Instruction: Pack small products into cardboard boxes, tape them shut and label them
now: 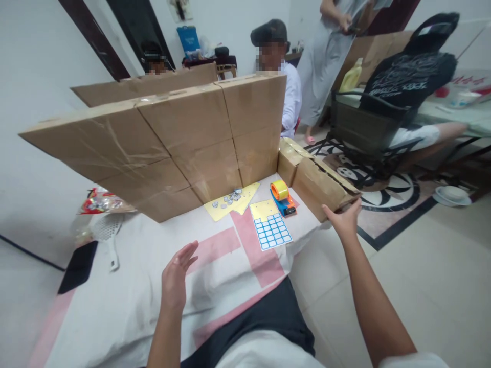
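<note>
My right hand (345, 217) is closed on the near end of a long cardboard box (320, 186) at the table's right edge. Its thumb lies against the side and the other fingers are partly hidden behind. Over the cloth, my left hand (179, 268) is held open, fingers stretched out, with nothing in it. Between the hands lies a sheet of blue-framed labels (273, 232), part of it peeled to yellow backing. Just behind it is an orange and blue tape dispenser (284, 199) with a yellow roll. Small grey pieces (232, 197) lie on a yellow sheet (217, 210).
A wall of taped cardboard boxes (199, 138) stands across the table's back. At the left are a white slotted spoon (111, 240), a black phone-like slab (79, 267) and colourful packets (102, 200). Other people sit and stand beyond; a chair (364, 125) is at right.
</note>
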`<state>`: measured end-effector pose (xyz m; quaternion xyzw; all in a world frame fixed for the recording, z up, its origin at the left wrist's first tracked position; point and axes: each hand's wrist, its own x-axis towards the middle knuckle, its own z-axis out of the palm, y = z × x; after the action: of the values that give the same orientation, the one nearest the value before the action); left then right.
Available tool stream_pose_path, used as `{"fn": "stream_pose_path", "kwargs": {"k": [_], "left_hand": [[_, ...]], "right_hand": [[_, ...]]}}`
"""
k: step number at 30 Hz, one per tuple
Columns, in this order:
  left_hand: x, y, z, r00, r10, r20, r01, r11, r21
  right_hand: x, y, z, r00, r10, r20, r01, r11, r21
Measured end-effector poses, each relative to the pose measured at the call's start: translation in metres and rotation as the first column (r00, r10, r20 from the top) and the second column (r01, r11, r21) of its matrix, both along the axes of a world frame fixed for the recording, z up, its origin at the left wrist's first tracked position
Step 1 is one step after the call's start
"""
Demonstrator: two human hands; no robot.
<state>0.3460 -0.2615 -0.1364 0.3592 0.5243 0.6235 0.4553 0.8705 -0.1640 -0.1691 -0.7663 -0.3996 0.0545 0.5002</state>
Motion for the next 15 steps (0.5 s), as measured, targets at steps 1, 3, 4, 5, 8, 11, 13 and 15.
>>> {"fn": "stream_pose_path", "kwargs": {"k": [1, 3, 4, 5, 8, 11, 13, 15], "left_hand": [[-0.007, -0.005, -0.001, 1.0, 0.029, -0.007, -0.029, 1.0, -0.008], [-0.02, -0.015, -0.003, 0.996, 0.088, -0.022, -0.088, 0.996, -0.032], [-0.026, -0.019, -0.004, 0.993, 0.112, -0.029, -0.114, 0.992, -0.05], [-0.031, -0.024, -0.005, 0.99, 0.134, -0.035, -0.136, 0.988, -0.068], [-0.042, -0.035, -0.009, 0.983, 0.176, -0.045, -0.18, 0.978, -0.107], [-0.048, -0.038, -0.011, 0.978, 0.196, -0.067, -0.202, 0.974, -0.1], [-0.047, -0.031, -0.01, 0.981, 0.174, -0.085, -0.18, 0.981, -0.07], [-0.039, -0.017, -0.006, 0.984, 0.129, -0.127, -0.133, 0.991, -0.024]], "right_hand": [[-0.001, 0.013, -0.001, 1.0, 0.013, -0.014, -0.013, 1.0, -0.027], [-0.003, 0.039, -0.001, 0.998, 0.056, -0.041, -0.058, 0.996, -0.061], [-0.004, 0.052, 0.0, 0.995, 0.079, -0.054, -0.082, 0.995, -0.063], [-0.006, 0.064, 0.002, 0.993, 0.101, -0.065, -0.105, 0.993, -0.062], [-0.01, 0.095, 0.005, 0.986, 0.146, -0.082, -0.15, 0.987, -0.055], [-0.013, 0.111, 0.006, 0.985, 0.162, -0.066, -0.164, 0.986, -0.03], [-0.014, 0.112, 0.006, 0.986, 0.162, -0.038, -0.163, 0.987, -0.002], [-0.013, 0.11, 0.005, 0.986, 0.167, -0.008, -0.167, 0.986, 0.011]]}}
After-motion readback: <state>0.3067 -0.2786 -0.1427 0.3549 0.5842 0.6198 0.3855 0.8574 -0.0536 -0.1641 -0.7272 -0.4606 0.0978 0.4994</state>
